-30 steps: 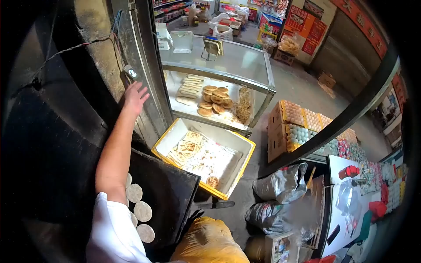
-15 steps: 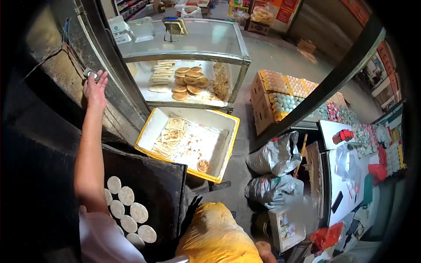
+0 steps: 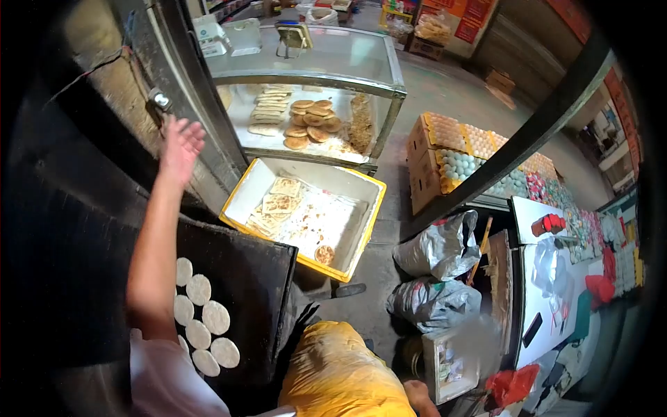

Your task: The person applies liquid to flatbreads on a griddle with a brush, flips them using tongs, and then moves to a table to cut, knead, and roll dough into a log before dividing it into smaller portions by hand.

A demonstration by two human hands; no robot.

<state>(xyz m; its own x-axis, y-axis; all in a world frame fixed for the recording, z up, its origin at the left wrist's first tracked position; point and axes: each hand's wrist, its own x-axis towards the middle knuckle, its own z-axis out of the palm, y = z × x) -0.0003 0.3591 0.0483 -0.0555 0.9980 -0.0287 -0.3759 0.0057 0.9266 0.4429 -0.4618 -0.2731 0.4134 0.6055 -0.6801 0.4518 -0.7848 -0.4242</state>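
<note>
My left hand (image 3: 182, 149) is raised at the end of a stretched arm, fingers apart and holding nothing. Just above it, a small metallic fitting (image 3: 160, 99), perhaps a switch, sits on the worn post (image 3: 132, 76); a slight gap shows between them. Below that arm, several pale round dough cakes (image 3: 216, 317) lie on a black griddle (image 3: 260, 278). At the bottom edge, beside the yellow apron (image 3: 344, 372), part of my right hand (image 3: 418, 396) shows; its fingers cannot be made out.
A yellow-rimmed white foam box (image 3: 354, 240) holds flatbreads. Behind it, a glass display case (image 3: 299, 66) contains stacked breads. Egg trays (image 3: 458, 163) stand on cartons to the right. Silver sacks (image 3: 438, 302) sit beside a white table (image 3: 524, 333). A slanted dark post (image 3: 507, 153) crosses the right side.
My left hand has come away from the metallic fitting, and its fingers have spread. The view has shifted slightly. My right hand shows a little more at the bottom edge.
</note>
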